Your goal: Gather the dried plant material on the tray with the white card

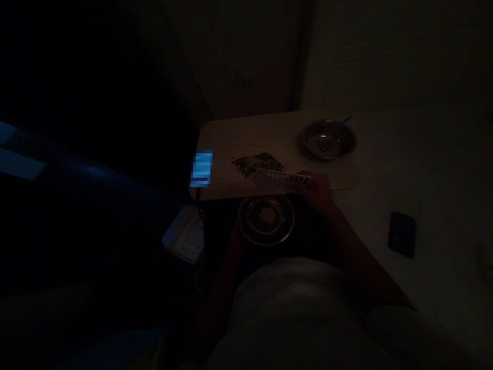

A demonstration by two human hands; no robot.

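The right hand closes narrowly around the end of a stiff, flat perforated blade, the safest place to hold it; light, crumbly chopped herbs lie just beside it; the left hand's grip is too dark to tell.

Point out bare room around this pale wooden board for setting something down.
Bare board lies behind the dark crumbled heap, left of the round steel bowl. Pale counter also shows between bowl and black rectangular object. The near edge is crowded: the right hand holds a pale flat strip there.
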